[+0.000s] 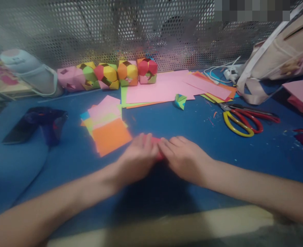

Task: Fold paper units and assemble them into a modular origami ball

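My left hand point(137, 158) and my right hand point(183, 156) meet at the middle of the blue table point(192, 127), fingers curled down and pressing on a small red piece of paper point(157, 141). Most of that paper is hidden under the fingers; only a strip shows between the hands. A stack of small coloured paper squares point(107, 125), orange on top, lies just left of my left hand.
Several folded multicoloured paper cubes point(110, 74) line the perforated back wall. Large pink sheets point(166, 90) and a small green folded piece point(180, 101) lie behind. Scissors point(244, 118) lie at right, a beige bag point(282, 55) at far right, a dark object point(42, 121) at left.
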Demonstrator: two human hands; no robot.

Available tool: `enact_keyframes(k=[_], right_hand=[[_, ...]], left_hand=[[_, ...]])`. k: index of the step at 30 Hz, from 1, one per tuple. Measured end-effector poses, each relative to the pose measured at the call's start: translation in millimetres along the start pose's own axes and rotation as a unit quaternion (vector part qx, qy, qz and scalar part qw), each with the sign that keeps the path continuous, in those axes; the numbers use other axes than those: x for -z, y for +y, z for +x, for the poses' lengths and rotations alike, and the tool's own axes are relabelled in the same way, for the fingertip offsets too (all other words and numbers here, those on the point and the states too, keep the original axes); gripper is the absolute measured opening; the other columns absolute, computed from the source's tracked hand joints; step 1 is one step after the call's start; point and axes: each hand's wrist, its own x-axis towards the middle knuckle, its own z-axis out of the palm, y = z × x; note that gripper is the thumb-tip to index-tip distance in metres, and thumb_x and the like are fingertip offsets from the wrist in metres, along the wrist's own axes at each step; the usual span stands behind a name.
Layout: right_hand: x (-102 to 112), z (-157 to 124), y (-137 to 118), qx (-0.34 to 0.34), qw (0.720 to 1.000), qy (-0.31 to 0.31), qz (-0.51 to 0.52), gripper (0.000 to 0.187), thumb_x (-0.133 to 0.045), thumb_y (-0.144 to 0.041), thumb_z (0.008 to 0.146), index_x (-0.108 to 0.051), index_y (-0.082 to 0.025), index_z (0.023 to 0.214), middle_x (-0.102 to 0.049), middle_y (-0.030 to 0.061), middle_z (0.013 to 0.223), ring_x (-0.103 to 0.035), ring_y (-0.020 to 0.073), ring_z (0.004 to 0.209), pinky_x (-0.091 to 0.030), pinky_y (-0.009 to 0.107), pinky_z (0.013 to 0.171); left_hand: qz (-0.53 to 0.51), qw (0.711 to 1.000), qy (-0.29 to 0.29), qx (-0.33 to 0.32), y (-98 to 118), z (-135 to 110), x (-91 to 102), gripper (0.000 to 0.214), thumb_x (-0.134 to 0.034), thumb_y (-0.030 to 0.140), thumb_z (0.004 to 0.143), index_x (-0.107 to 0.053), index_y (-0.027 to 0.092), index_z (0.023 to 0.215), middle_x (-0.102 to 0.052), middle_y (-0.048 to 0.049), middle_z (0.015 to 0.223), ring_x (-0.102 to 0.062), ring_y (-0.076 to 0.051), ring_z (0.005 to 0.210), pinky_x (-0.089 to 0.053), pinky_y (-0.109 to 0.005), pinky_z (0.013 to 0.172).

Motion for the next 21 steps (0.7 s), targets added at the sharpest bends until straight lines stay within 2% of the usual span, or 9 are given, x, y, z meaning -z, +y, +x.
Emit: enact_keyframes(k=[3, 7, 9, 11, 14, 16, 18, 21], right_hand=[[9, -7, -1, 0.010, 0.997, -0.029, -0.066, 0.033, -0.054, -0.010, 0.073, -0.066, 0.000, 0.102, -0.070, 0.0191, 0.080, -0.058, 0.0246, 0.067, -0.038, 0.037, 0.064], [20, -12, 2, -0.009, 0.996, -0.027, -0.081, 0.025, -0.060, -0.012, 0.072, -0.070, -0.004, 0.093, -0.067, 0.0112, 0.062, -0.055, 0.0215, 0.058, -0.033, 0.035, 0.063], [21, -10, 5, -0.031, 0.998, -0.011, -0.061, 0.026, -0.062, -0.020, 0.076, -0.069, -0.005, 0.095, -0.065, 0.0082, 0.059, -0.056, 0.0217, 0.058, -0.032, 0.035, 0.064], [20, -8, 9, -0.046, 0.998, 0.008, -0.036, 0.033, -0.063, -0.029, 0.078, -0.068, -0.005, 0.100, -0.065, 0.0072, 0.062, -0.058, 0.0229, 0.062, -0.032, 0.035, 0.066], [13, -5, 19, -0.043, 0.998, 0.032, -0.017, 0.031, -0.062, -0.031, 0.081, -0.068, -0.006, 0.099, -0.066, 0.0076, 0.069, -0.058, 0.0227, 0.067, -0.032, 0.035, 0.066], [7, -4, 27, -0.041, 0.998, 0.046, -0.002, 0.024, -0.057, -0.029, 0.087, -0.069, -0.009, 0.093, -0.067, 0.0071, 0.070, -0.058, 0.0212, 0.067, -0.032, 0.034, 0.066], [2, -3, 34, -0.042, 0.997, 0.064, 0.030, 0.022, -0.050, -0.024, 0.091, -0.068, -0.012, 0.088, -0.067, 0.0062, 0.070, -0.058, 0.0195, 0.067, -0.033, 0.033, 0.067], [-1, -2, 38, -0.050, 0.989, 0.086, 0.113, 0.024, -0.044, -0.020, 0.094, -0.067, -0.014, 0.089, -0.070, 0.0065, 0.078, -0.060, 0.0185, 0.070, -0.037, 0.032, 0.066]], left_hand=[[-0.004, 0.999, -0.020, 0.040, 0, 0, 1.7, 0.032, -0.042, 0.027, 0.090, -0.061, 0.003, 0.099, -0.067, -0.0263, 0.099, -0.066, -0.034, 0.090, -0.052, -0.043, 0.072], [-0.020, 0.998, -0.011, 0.055, -9, 1, 0.0, 0.037, -0.042, 0.038, 0.092, -0.062, 0.007, 0.096, -0.067, -0.0205, 0.083, -0.066, -0.033, 0.079, -0.051, -0.047, 0.072], [-0.054, 0.997, -0.019, 0.060, -18, 3, -2.0, 0.037, -0.040, 0.038, 0.092, -0.062, 0.009, 0.094, -0.066, -0.0161, 0.076, -0.065, -0.029, 0.072, -0.051, -0.046, 0.071], [-0.109, 0.988, -0.053, 0.093, -28, 6, -2.5, 0.030, -0.040, 0.030, 0.092, -0.062, 0.010, 0.098, -0.066, -0.0138, 0.077, -0.064, -0.027, 0.073, -0.051, -0.043, 0.071], [-0.222, 0.957, -0.086, 0.166, -38, 10, 1.1, 0.031, -0.046, 0.019, 0.084, -0.058, 0.009, 0.110, -0.067, -0.0155, 0.097, -0.063, -0.027, 0.090, -0.051, -0.041, 0.080], [-0.306, 0.930, -0.092, 0.183, -41, 13, 4.7, 0.035, -0.049, 0.016, 0.079, -0.057, 0.010, 0.113, -0.066, -0.0149, 0.107, -0.062, -0.026, 0.096, -0.051, -0.039, 0.083], [-0.370, 0.906, -0.088, 0.188, -41, 14, 6.9, 0.036, -0.052, 0.016, 0.076, -0.058, 0.013, 0.111, -0.066, -0.0126, 0.109, -0.062, -0.025, 0.095, -0.050, -0.037, 0.083], [-0.426, 0.877, -0.064, 0.214, -38, 15, 6.4, 0.026, -0.054, 0.023, 0.079, -0.061, 0.016, 0.103, -0.068, -0.0087, 0.099, -0.062, -0.022, 0.085, -0.049, -0.034, 0.075]])
